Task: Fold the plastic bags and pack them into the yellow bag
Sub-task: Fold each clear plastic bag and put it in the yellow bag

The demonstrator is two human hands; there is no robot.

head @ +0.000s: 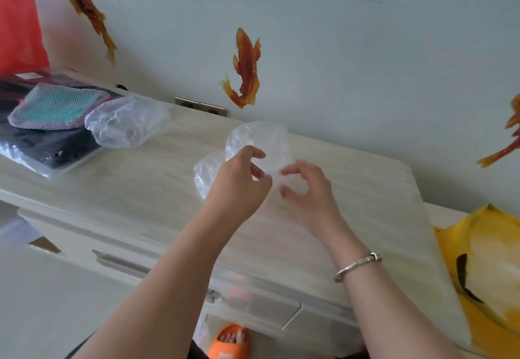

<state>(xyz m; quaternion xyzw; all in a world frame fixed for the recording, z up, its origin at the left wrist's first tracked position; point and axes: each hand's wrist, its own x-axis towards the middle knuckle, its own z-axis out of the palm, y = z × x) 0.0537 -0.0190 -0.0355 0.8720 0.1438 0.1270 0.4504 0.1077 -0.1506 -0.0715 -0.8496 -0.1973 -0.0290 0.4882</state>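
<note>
Over the middle of the bench [140,189] I have both hands raised on one clear plastic bag [261,144]. My left hand [239,181] pinches the crumpled film between thumb and curled fingers [257,153], and my right hand [312,189] pinches the same bag from the other side, thumb and fingers bent round a fold of it. Most of that bag billows up behind my hands, and a lobe of it hangs out to the left below my left wrist; I cannot tell whether it touches the bench top.

A second clear bag [126,125] lies loosely puffed on the bench to the far left, well apart from my hands, just beside a mesh pouch [56,108] that rests on a dark packet in clear wrap [53,150]. A red bag [19,29] stands behind those against the wall.

I see the yellow bag [489,268] at the right edge of the view, lying off the right end of the bench top, its mouth turned toward the bench, with a black mark on its side. It is well apart from the bag I hold.

A silver bangle [357,265] sits on my right wrist. Orange fish stickers [244,71] are on the wall behind the bench, and an orange slipper [230,341] shows on the floor below.
</note>
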